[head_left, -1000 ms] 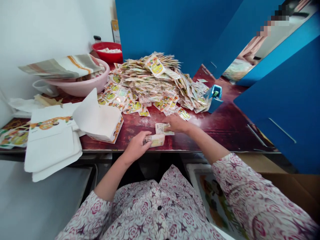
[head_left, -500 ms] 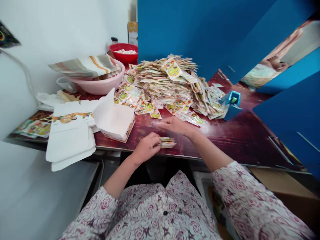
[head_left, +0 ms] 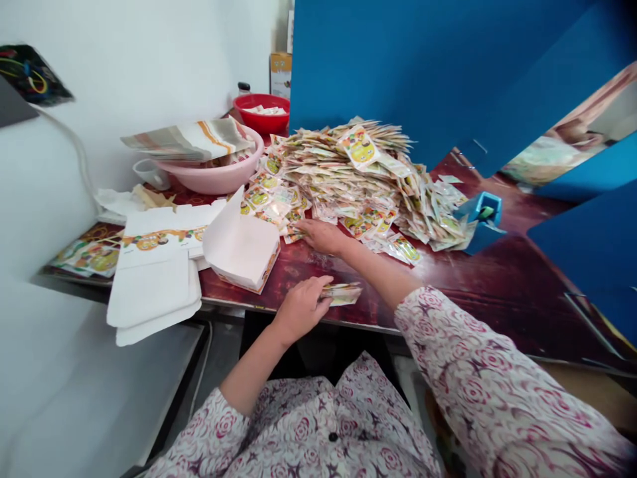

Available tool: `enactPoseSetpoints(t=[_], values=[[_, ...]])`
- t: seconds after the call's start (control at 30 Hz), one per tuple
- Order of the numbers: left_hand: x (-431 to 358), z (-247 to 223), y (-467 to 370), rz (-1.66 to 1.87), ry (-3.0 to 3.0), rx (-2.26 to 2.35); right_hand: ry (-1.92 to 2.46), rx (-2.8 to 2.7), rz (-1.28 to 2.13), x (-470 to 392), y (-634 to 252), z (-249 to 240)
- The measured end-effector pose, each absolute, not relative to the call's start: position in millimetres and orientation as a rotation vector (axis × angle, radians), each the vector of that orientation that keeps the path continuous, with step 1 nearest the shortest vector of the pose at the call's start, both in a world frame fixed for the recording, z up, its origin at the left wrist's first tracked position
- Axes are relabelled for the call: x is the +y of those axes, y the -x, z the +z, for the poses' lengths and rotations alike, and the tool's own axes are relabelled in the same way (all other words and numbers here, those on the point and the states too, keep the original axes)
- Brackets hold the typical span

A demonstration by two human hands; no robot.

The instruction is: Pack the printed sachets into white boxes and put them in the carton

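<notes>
Gripping a few packets (head_left: 343, 293), the left hand (head_left: 301, 310) is held fingers-closed, while the right hand (head_left: 322, 237), its grip unclear, is placed at the pile's edge (head_left: 293, 229).

You can read no text, label, brand, number or sign here; the print on the packets (head_left: 359, 147) and white cartons (head_left: 162, 238) is too small.

Table (head_left: 478, 279): dark red, glossy. Packets (head_left: 343, 166): shiny, crinkled plastic. Near-left box (head_left: 249, 249): matt, smooth card. Far-left red bowl (head_left: 243, 103): glossy plastic. Sleeves (head_left: 462, 358): soft printed cloth.
</notes>
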State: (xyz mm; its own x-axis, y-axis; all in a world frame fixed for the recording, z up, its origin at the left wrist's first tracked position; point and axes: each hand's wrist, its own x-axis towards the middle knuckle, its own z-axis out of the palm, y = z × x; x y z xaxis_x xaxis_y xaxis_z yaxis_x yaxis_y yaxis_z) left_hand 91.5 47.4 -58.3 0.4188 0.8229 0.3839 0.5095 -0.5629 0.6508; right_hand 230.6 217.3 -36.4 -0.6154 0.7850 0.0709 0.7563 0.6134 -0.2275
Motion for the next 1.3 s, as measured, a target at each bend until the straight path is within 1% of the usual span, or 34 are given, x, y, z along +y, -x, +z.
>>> enactPoseSetpoints(t=[0.13, 0.23, 0.33, 0.47, 0.53, 0.63, 0.73, 0.83, 0.97, 1.03, 1.13, 1.2, 1.3], values=[[51.6, -53.1, -90.7, 0.961, -2.131, 1.087, 1.379, -2.544, 0.386, 178.0, -279.1, -40.5], [53.5, -48.5, -89.2, 0.934, -2.063, 1.046, 1.441, -2.362, 0.599, 149.4, -315.9, -39.1], [53.9, -44.7, -88.0, 0.882, -2.027, 1.02, 1.507, -2.062, 0.775, 132.9, -340.7, -32.9], [52.5, -43.2, -87.7, 0.83, -2.003, 1.038, 1.568, -1.721, 0.71, 123.0, -343.7, -18.6], [51.3, -44.3, -87.8, 0.825, -2.03, 1.022, 1.51, -1.751, 0.763, 114.9, -333.8, -11.9], [49.7, -47.4, -88.2, 0.95, -2.123, 1.001, 1.434, -1.932, 0.915, 96.6, -315.2, -9.1], [49.6, -48.9, -88.5, 1.049, -2.227, 0.984, 1.456, -2.057, 0.986, 79.4, -302.6, -12.8], [50.5, -47.8, -87.9, 1.025, -2.227, 0.939, 1.435, -2.122, 1.043, 70.4, -298.7, -11.4], [50.8, -46.1, -86.7, 0.927, -2.117, 0.917, 1.309, -2.279, 1.177, 75.6, -299.2, 3.2], [50.3, -46.0, -86.9, 0.924, -2.106, 0.914, 1.345, -2.282, 1.135, 88.1, -297.8, 7.6], [49.2, -46.0, -88.2, 0.935, -2.108, 0.936, 1.447, -2.213, 0.76, 118.0, -289.4, 2.3], [48.5, -45.7, -89.2, 0.928, -2.104, 0.961, 1.435, -2.287, 0.551, 139.7, -280.5, -7.1], [47.5, -45.1, -89.9, 0.906, -2.071, 1.025, 1.426, -2.465, 0.504, 163.0, -269.5, -21.4]])
